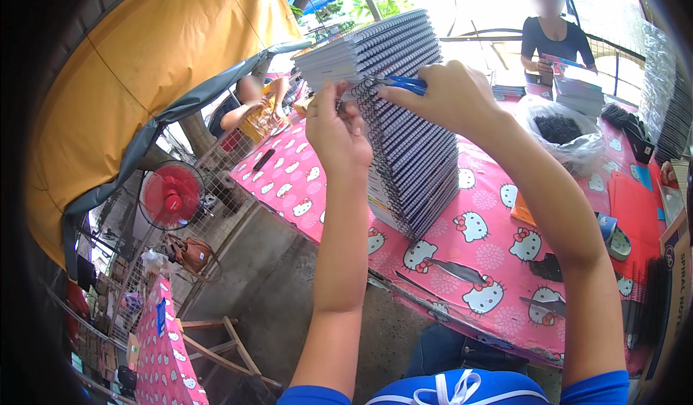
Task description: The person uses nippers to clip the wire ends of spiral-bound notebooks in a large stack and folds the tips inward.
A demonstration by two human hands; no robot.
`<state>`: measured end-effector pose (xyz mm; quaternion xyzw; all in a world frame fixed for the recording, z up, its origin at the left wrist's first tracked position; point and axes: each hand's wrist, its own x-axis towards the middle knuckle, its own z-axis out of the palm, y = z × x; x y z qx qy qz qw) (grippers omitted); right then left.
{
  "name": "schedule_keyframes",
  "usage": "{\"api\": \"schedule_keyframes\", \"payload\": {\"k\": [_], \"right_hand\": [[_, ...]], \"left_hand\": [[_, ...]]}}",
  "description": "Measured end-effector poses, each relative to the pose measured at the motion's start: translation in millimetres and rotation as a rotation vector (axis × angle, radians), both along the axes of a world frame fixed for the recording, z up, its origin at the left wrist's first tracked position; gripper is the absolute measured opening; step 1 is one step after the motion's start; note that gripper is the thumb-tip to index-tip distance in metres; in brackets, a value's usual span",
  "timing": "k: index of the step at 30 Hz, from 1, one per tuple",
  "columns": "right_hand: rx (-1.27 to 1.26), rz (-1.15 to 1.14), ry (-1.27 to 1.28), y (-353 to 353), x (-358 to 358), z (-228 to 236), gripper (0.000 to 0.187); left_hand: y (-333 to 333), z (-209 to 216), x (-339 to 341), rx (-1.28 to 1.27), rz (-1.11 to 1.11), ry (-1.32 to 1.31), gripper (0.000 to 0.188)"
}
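Observation:
A tall stack of spiral-bound notebooks (415,141) stands on the table in front of me, its dark coils facing right and its white page edges facing left. My right hand (462,98) grips blue-handled pliers (406,84), whose tip is at the coil end of a notebook in the upper part of the stack. Beside that corner is my left hand (336,131), its fingers curled in a pinch. What lies between those fingers, if anything, is too small to make out.
A table with a pink patterned cloth (491,196) bears a clear bag of black coils (559,127), a tape roll (617,242) and red sheets (632,206). A person (556,40) stands behind another notebook stack (577,91). Another person (253,112) sits at left, beyond a red fan (172,196).

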<state>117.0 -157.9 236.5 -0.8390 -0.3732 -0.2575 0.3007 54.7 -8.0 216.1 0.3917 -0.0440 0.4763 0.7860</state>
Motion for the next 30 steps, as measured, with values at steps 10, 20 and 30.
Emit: {"api": "schedule_keyframes", "payload": {"k": [10,20,30], "right_hand": [[0.017,-0.026,-0.140,4,12,-10,0.072],[0.018,0.001,-0.129,3,13,-8,0.071],[0.005,0.048,0.079,-4,3,-11,0.074]], "left_hand": [[0,-11,-2,0.348,0.145,0.222,0.028],[-4,-12,-1,0.290,0.179,0.224,0.029],[-1,-8,-6,-0.073,-0.044,0.062,0.021]]}}
